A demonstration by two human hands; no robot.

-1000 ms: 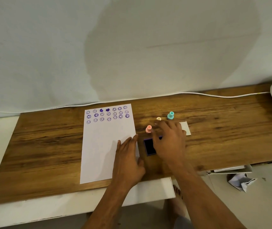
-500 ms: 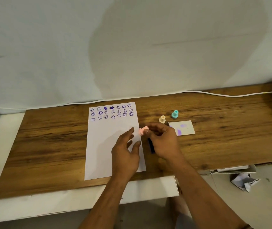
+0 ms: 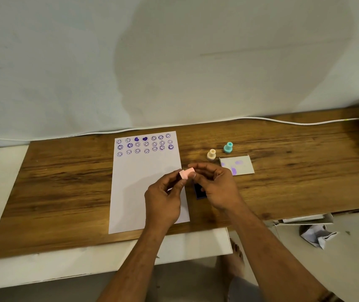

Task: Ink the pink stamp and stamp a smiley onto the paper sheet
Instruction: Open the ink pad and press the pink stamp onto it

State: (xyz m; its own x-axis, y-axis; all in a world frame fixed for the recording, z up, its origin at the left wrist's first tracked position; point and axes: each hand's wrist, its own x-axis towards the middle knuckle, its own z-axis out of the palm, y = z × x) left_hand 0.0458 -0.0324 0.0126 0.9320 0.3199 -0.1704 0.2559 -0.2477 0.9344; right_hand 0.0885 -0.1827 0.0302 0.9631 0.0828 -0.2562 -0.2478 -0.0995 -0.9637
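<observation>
The pink stamp (image 3: 186, 172) is lifted above the right edge of the white paper sheet (image 3: 143, 182), lying sideways between both hands. My right hand (image 3: 215, 184) pinches one end with thumb and fingers, and my left hand (image 3: 165, 197) touches the other end with its fingertips. The sheet lies on the wooden board (image 3: 65, 188) and carries rows of purple smileys and two hearts (image 3: 144, 144) near its far edge. The dark ink pad (image 3: 199, 190) rests on the board just right of the sheet, partly hidden under my right hand.
A cream stamp (image 3: 211, 154) and a teal stamp (image 3: 228, 147) stand upright beyond my right hand. Beside them lies a small card with purple smudges (image 3: 236, 165). A white cable (image 3: 283, 122) runs along the wall. Crumpled paper (image 3: 315, 235) lies on the floor at right.
My right hand picked the pink stamp up from the board and brought it left over the sheet's edge. My left hand rose off the paper to meet it. The ink-smudged card became uncovered.
</observation>
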